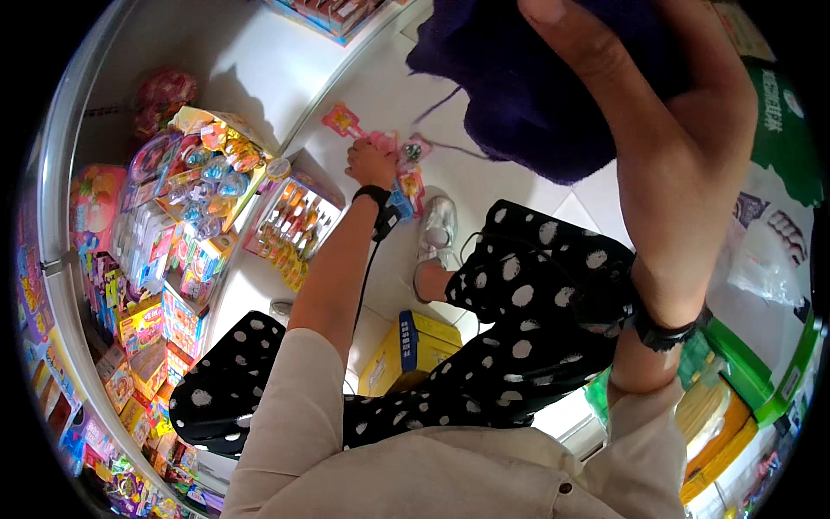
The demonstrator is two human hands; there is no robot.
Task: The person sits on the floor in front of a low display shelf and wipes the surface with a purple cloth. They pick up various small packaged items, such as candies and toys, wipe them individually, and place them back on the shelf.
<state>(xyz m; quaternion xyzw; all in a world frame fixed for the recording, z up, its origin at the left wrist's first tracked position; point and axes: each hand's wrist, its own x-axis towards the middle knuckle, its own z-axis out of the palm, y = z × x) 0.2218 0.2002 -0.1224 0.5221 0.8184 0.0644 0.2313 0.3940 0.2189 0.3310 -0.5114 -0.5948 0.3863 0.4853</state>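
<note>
My right hand (657,147) grips a dark purple cloth (519,112) raised at the upper right, close to the camera, with the thumb along its front. Lower and farther away, my left hand (369,165) has curled fingers on a pink toy package (386,141). Small colourful packages, one with a red frame (411,195), lie around it on the pale tiled floor (372,294). A box of small bright items (285,221) stands just left of my left wrist.
A glass-edged display with crowded toys and sweets (164,324) curves along the left. A yellow box (389,363) sits on the floor between my legs. A green-and-white container (778,173), a green bin edge (752,381) and an orange box (726,450) line the right side.
</note>
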